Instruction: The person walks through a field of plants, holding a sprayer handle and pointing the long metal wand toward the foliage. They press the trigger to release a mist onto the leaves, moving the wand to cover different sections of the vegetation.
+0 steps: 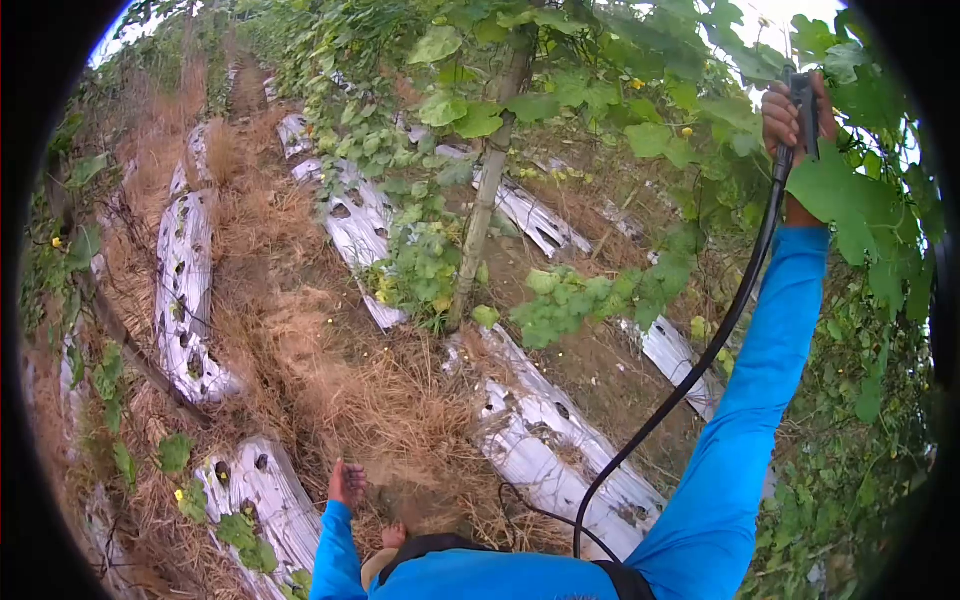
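Note:
My right hand (790,122) is raised at the upper right among the leaves, its fingers wrapped round a sprayer handle (804,95) with a trigger lever. A black hose (690,385) runs from the handle down along my right arm to my waist. What lies beyond the top of the handle is hard to make out against the foliage and sky. Low at my left side, my left hand (348,482) hangs over the dry grass, holding nothing, with its fingers apart. A large green leaf (850,195) overlaps my right wrist.
A slanting wooden post (485,210) carries climbing vines with yellow flowers. Rows of torn plastic mulch with holes (185,290) line both sides of a straw-covered path (330,390). Dense vines (840,450) hang on the right. A dark pole (140,350) leans at left.

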`<state>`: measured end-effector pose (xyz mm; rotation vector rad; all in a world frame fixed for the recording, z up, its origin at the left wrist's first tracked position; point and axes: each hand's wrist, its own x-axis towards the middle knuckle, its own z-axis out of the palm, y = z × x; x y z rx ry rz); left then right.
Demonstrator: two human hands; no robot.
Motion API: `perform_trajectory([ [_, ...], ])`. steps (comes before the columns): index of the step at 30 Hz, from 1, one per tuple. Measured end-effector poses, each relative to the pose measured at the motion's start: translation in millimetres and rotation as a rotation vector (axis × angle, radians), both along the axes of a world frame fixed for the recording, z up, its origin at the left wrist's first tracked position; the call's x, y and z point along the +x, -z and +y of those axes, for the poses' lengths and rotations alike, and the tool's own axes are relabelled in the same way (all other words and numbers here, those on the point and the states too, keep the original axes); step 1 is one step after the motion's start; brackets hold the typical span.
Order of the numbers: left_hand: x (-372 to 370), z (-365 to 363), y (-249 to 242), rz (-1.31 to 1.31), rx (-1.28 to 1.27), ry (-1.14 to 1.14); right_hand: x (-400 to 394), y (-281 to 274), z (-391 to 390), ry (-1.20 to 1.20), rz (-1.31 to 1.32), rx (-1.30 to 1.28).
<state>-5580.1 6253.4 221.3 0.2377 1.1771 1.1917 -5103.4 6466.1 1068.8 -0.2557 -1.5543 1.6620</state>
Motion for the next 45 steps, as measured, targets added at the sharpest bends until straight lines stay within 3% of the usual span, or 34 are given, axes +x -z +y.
perform_trajectory([
  [3, -11, 1, -24, -0.021, -0.027, -0.006, 3, -37, -9, 0.062, -0.039, -0.034],
  [9, -40, 9, 20, -0.058, -0.057, 0.075, -3, -78, -31, 0.296, -0.055, -0.094],
  [14, -42, 16, 43, -0.108, -0.033, 0.077, -4, -87, -43, 0.432, -0.006, -0.059],
  [16, -38, 20, 34, -0.102, -0.022, 0.096, -8, -87, -41, 0.681, 0.002, -0.016],
  [18, -32, 23, 27, -0.121, -0.032, 0.09, -9, -76, -40, 0.745, -0.043, 0.065],
  [22, -29, 28, 31, -0.103, 0.032, 0.162, 8, -62, -30, 0.685, -0.063, 0.024],
  [28, -30, 20, 24, -0.06, -0.07, 0.205, -1, -17, -29, 0.675, -0.036, 0.119],
  [37, -24, 15, 11, -0.134, -0.045, 0.165, -17, 3, -6, 0.145, -0.088, 0.089],
  [45, -1, 1, 2, -0.064, -0.059, 0.137, -49, 25, 22, -0.031, 0.005, 0.055],
])
